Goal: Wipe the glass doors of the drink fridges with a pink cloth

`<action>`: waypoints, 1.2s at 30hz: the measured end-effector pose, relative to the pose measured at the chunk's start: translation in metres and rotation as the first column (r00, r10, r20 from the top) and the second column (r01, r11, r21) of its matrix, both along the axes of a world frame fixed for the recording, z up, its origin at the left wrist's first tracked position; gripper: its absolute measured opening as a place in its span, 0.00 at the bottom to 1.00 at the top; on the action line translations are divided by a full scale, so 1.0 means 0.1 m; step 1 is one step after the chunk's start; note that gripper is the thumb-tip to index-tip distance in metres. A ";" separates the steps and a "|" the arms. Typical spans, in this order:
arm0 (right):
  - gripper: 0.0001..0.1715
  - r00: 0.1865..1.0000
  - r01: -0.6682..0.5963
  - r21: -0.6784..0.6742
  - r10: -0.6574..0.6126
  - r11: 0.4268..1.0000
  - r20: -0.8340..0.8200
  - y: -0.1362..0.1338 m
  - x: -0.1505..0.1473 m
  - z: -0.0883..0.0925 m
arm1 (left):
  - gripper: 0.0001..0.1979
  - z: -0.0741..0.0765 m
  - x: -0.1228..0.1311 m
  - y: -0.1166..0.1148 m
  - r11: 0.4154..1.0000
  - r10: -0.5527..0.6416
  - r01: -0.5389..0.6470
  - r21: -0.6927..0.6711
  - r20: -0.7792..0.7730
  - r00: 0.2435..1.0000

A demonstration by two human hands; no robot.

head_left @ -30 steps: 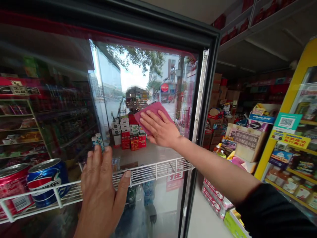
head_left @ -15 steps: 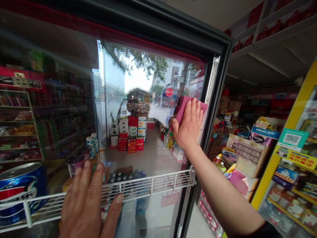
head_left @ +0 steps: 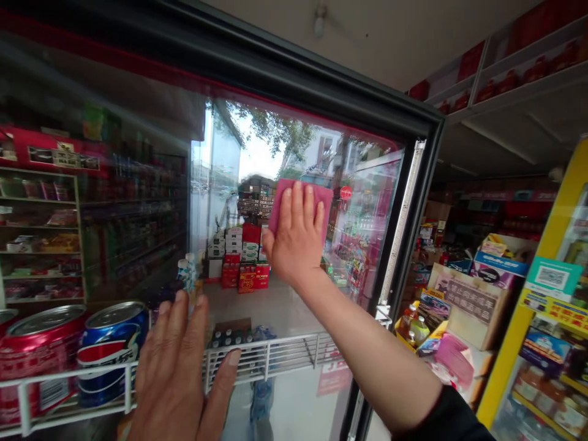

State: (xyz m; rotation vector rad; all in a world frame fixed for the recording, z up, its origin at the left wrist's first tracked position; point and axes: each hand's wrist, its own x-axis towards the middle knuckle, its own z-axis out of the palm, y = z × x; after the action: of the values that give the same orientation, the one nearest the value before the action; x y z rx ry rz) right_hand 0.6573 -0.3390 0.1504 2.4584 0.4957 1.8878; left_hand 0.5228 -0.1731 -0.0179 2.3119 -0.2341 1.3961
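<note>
My right hand (head_left: 298,236) lies flat on a folded pink cloth (head_left: 327,205), pressing it against the glass door (head_left: 151,269) of a drinks cooler. Low in the view, my left hand (head_left: 177,373) holds nothing, its fingers stretched out and the thumb apart. It is in front of the white wire rack (head_left: 269,358); whether it touches the rack or glass I cannot tell. Left of that hand, a blue cola can (head_left: 110,352) and a red can (head_left: 43,361) stand in the rack.
A dark door frame (head_left: 420,184) with a pale strip borders the glass on the right. Beyond it stand cartons, a cardboard sign (head_left: 463,300) and a yellow-framed cabinet (head_left: 509,343) with jars. Shelves and the street show in the glass.
My right hand has moved left across the glass with the cloth, away from the frame's edge. The view has shifted left, bringing the red can in. My left hand stays open.
</note>
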 end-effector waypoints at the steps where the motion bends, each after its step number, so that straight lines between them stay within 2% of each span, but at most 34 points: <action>1: 0.53 0.999 -0.033 -0.049 0.032 0.998 -0.020 0.17 -0.02 0.02 | 0.41 0.00 0.00 0.03 1.000 0.011 -0.011 -0.003 0.004 1.000; 3: 0.52 0.994 -0.103 -0.168 0.093 0.980 -0.061 0.43 -0.07 0.06 | 0.42 0.00 0.00 0.07 1.000 0.023 -0.023 -0.005 0.009 1.000; 5: 0.51 0.987 -0.152 -0.285 0.131 0.946 -0.093 0.56 -0.13 0.11 | 0.42 0.01 0.01 0.09 0.999 0.031 -0.031 -0.009 0.002 1.000; 7: 0.49 0.984 -0.169 -0.380 0.136 0.909 -0.113 0.53 -0.17 0.15 | 0.42 0.04 0.04 0.07 0.999 0.030 -0.030 -0.016 -0.010 1.000; 10: 0.48 0.985 -0.166 -0.456 0.122 0.875 -0.125 0.22 -0.19 0.18 | 0.42 0.09 0.05 0.00 1.000 0.006 -0.006 -0.021 -0.002 1.000; 13: 0.51 0.991 -0.121 -0.402 0.091 0.907 -0.094 -0.29 -0.16 0.17 | 0.42 0.15 0.01 0.00 1.000 -0.004 0.004 -0.016 0.014 1.000; 15: 0.51 0.998 -0.062 -0.336 0.048 0.940 -0.050 -0.67 -0.13 0.12 | 0.41 0.17 -0.03 0.08 1.000 0.004 -0.004 -0.013 0.018 1.000; 18: 0.52 0.998 0.041 -0.163 -0.031 0.986 0.062 -1.16 -0.03 0.04 | 0.41 0.20 -0.09 0.34 0.999 0.034 -0.034 -0.024 0.035 0.999; 21: 0.53 0.984 0.116 0.012 -0.117 0.993 0.134 -1.33 0.09 -0.05 | 0.40 0.23 -0.15 0.67 0.994 0.088 -0.085 -0.062 0.042 0.995; 24: 0.53 0.975 0.135 0.162 -0.160 0.977 0.153 -1.09 0.13 -0.09 | 0.41 0.28 -0.18 0.95 0.989 0.122 -0.119 -0.088 0.039 0.992; 27: 0.53 0.979 0.110 0.244 -0.147 0.964 0.141 -0.57 0.08 -0.09 | 0.41 0.31 -0.21 1.16 0.987 0.135 -0.130 -0.099 0.042 0.990; 32: 0.52 0.991 0.035 0.137 -0.052 0.990 0.125 0.50 -0.05 -0.01 | 0.41 0.28 -0.30 1.44 0.979 0.169 -0.161 -0.128 0.048 0.984; 36: 0.49 0.988 -0.128 0.012 0.126 0.992 0.087 1.38 -0.14 0.04 | 0.41 0.21 -0.37 1.59 0.970 0.202 -0.194 -0.144 0.040 0.979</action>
State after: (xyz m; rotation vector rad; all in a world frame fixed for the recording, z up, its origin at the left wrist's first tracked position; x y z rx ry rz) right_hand 0.6436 -0.2006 0.1546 2.3969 0.6499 2.0433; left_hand 0.4859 -0.0138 0.0027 2.2329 0.0801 1.5200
